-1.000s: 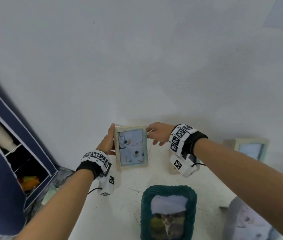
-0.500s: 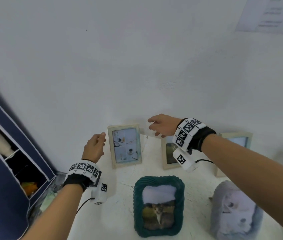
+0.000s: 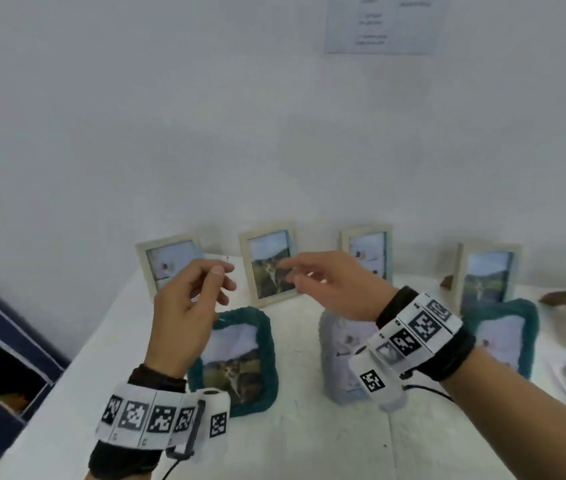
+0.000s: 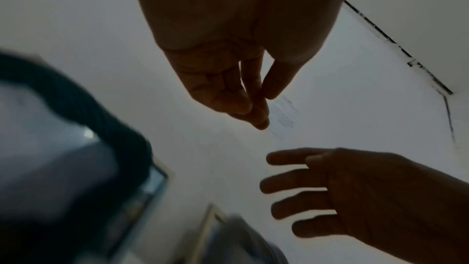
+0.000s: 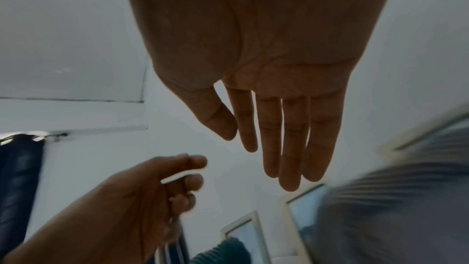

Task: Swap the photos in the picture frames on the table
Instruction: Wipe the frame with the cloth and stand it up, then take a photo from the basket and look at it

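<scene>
Above the table (image 3: 309, 427) | both hands now off the wooden frame (image 3: 167, 263) | left hand (image 3: 184, 306) loosely curled, seemingly empty | right hand (image 3: 337, 289) spread

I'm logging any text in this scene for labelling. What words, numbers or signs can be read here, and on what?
Paper sheet on the wall: lines of print, too blurred to read.
Left wristband: black-and-white square marker codes, no letters or numbers legible.
Right wristband: the same kind of marker codes, nothing legible.
Picture frames, such as the teal frame: photos only, no legible text.
</scene>
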{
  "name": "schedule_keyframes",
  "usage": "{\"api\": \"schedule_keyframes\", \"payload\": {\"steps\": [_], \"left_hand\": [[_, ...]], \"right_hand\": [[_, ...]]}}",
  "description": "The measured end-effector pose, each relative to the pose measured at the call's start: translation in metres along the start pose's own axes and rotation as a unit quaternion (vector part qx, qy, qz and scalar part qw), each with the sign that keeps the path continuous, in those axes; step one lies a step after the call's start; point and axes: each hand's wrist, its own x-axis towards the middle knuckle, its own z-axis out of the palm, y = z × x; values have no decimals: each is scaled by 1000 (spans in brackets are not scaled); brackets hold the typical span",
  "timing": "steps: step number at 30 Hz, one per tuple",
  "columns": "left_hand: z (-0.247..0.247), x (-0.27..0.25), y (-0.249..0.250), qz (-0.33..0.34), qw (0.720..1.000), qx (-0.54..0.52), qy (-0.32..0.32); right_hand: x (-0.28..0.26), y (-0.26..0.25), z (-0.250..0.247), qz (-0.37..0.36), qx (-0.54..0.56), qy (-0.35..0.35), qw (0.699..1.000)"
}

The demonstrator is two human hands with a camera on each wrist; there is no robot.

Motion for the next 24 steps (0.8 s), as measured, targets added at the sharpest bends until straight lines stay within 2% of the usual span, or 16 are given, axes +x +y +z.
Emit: {"api": "schedule_keyframes", "payload": {"steps": [6,11,14,17,19,21,24], "left_hand": [[121,-78,18,-17,986,-5,-164],[223,-140,33,-29,949,7,-313],[280,-168,43,-12,925,28,-378],[329,-189,50,2,903,46,-426],[356,-201,53,21,888,65,-454],[381,-209,54,44,876,87,-472],[410,-218,57,78,864,118,-483]], "right_hand": [[-137,63,-6,69,50,100,991],[-249,120,-18,166,-12,170,971],[-311,145,-26,213,-97,222,947],[-363,162,-30,288,-195,255,902],[-392,172,-32,362,-246,231,869],[-416,182,-33,440,-261,167,843],[-448,193,-33,487,-264,113,825]]}}
